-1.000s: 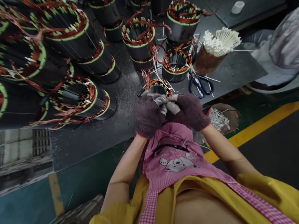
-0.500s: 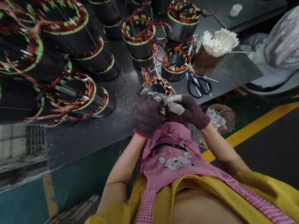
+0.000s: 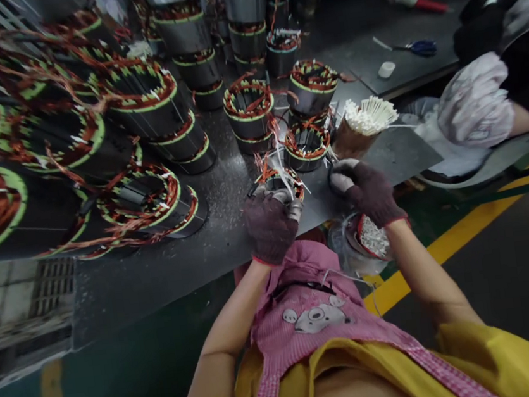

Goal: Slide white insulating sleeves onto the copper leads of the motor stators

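Grey metal workbench [image 3: 131, 290] runs across the view above a green floor [image 3: 134, 353] with a yellow line [image 3: 443, 254]. Rows of motor stators [image 3: 143, 104], dark steel rings with copper windings and green rims, crowd the bench. A person in a pink checked apron [image 3: 305, 302] and yellow shirt [image 3: 492, 351] stands at its near edge, and a co-worker's sleeved arm [image 3: 474, 107] enters from the right. Both of the person's hands wear dark knit gloves. The left hand [image 3: 270, 226] grips the rim of the nearest stator [image 3: 279, 181], which sits at the bench edge. Its leads look only partly dealt with, with loose copper ends and white strands sticking up. The right hand [image 3: 369, 193] is apart from it, its fingers drawn narrow, and whether they hold anything cannot be told. Just beyond stands a brown cup of white sleeves [image 3: 361, 127].
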Demonstrator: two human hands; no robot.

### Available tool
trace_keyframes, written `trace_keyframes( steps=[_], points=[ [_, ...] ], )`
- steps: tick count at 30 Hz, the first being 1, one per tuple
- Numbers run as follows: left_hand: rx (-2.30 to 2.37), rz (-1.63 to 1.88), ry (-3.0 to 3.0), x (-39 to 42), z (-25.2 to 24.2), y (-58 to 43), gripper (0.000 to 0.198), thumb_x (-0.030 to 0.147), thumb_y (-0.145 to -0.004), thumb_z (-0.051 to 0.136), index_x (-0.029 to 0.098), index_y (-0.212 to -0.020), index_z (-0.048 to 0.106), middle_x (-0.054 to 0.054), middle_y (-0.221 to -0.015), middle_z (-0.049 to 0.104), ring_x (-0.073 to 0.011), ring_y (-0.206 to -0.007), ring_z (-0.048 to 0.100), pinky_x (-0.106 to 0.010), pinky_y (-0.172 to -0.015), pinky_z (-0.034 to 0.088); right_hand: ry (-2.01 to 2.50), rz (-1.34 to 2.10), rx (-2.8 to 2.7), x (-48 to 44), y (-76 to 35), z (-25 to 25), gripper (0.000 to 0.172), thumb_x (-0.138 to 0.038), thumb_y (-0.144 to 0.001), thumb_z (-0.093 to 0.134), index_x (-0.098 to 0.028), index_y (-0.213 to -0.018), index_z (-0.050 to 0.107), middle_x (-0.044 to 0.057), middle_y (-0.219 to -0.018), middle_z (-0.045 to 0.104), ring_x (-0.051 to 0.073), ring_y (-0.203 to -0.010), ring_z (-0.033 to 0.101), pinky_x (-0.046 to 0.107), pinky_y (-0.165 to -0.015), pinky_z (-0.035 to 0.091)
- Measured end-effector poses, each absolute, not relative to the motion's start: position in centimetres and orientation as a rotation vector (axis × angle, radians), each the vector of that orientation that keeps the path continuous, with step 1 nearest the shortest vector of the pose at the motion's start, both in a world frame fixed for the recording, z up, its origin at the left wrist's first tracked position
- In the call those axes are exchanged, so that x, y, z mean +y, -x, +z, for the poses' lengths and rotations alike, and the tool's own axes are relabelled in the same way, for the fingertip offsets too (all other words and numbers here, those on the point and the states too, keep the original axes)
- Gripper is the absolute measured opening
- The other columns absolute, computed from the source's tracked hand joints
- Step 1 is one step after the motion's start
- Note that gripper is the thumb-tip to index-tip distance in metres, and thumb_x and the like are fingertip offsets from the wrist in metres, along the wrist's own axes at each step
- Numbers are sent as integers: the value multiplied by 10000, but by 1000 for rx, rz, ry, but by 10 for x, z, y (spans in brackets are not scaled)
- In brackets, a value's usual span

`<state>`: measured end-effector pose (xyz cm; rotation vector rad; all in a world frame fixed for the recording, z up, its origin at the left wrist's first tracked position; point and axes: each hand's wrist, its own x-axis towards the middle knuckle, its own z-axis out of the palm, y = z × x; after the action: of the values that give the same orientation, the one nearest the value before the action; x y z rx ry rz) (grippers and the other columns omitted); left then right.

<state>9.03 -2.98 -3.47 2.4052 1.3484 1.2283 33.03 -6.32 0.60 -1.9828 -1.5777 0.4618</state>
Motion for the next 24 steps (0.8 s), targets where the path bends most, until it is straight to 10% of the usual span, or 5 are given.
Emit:
trace_keyframes(
  steps=[4,15,24],
  points=[
    [1506,1332,-2304,-30,-42,-105,112,265,-984,701,227,-1060,775,-105,-1033,814,-347,-1118,757,-583,-1101,586,2677,258,-1832,-58,-352,6,449,-367,-1002,625,-122,-1353,763,256,-1245,815,414,-1142,800,460,-915,586],
    [1267,1301,-2647,-53,-23,-60,282,271,-1013,740,237,-1293,751,-116,-1357,807,-341,-1407,685,-639,-1314,451,2843,407,-1677,-49,-384,20,490,-507,-990,586,-140,-1176,853,237,-1136,860,376,-1036,832,374,-725,498],
    [1480,910,-2561,-49,-42,-76,309,382,-1026,716,278,-1292,836,-151,-1229,834,-398,-1161,736,-596,-1002,556,2551,56,-1899,-131,-367,41,587,-518,-1040,584,-245,-1551,681,155,-1208,860,357,-1007,794,377,-776,472]
  ],
)
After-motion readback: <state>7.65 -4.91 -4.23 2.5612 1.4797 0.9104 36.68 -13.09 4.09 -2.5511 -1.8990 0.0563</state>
